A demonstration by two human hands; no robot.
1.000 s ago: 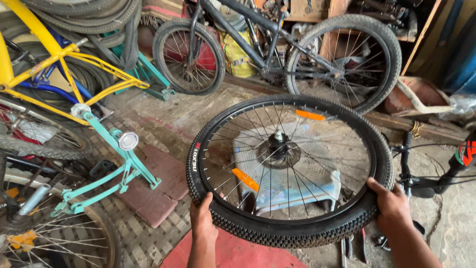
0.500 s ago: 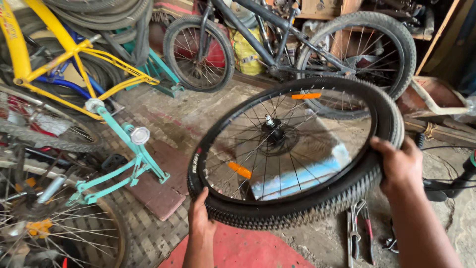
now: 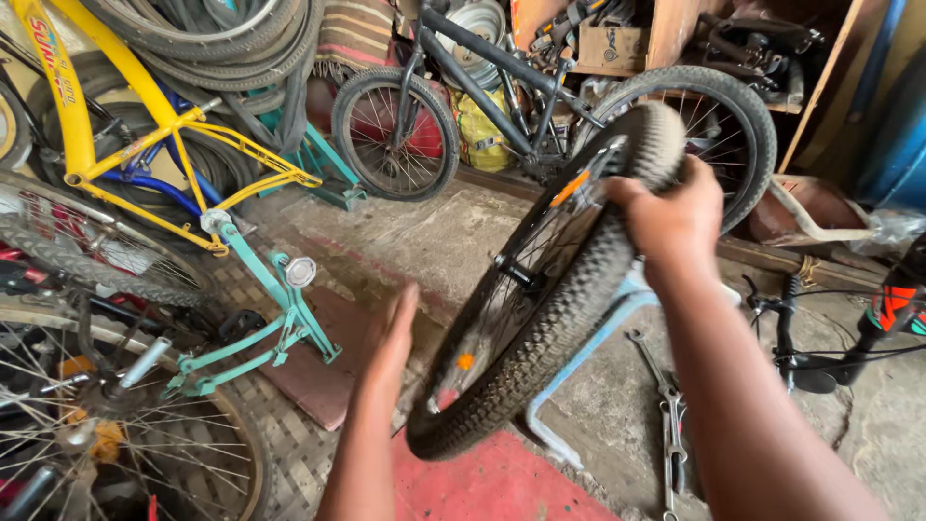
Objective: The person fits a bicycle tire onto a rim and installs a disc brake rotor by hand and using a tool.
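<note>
wheel (image 3: pixel 540 289) over cluttered concrete wkshop floor (image 3: pixel 405 232)

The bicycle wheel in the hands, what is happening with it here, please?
A person holds a bicycle wheel with a knobbly black tyre, tilted almost on edge above the workshop floor. The right hand grips the tyre near its top. The left hand is open and flat beside the wheel, apart from it. A pale blue stand sits under the wheel, and spanners lie on the concrete floor. A black bicycle and a yellow frame stand behind.
</note>
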